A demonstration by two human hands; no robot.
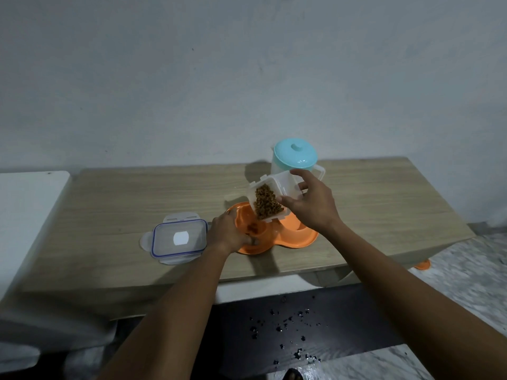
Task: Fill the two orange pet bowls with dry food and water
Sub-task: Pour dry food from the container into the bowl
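Head view: right hand [310,204] grips kibble container [270,200], tilted mouth-down directly over left orange bowl [251,229]; left hand [230,233] holds that bowl's rim; water pitcher [295,160] just behind

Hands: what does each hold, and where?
Right hand grips the tilted food container by its closed end; left hand holds the orange pet bowl's left rim.
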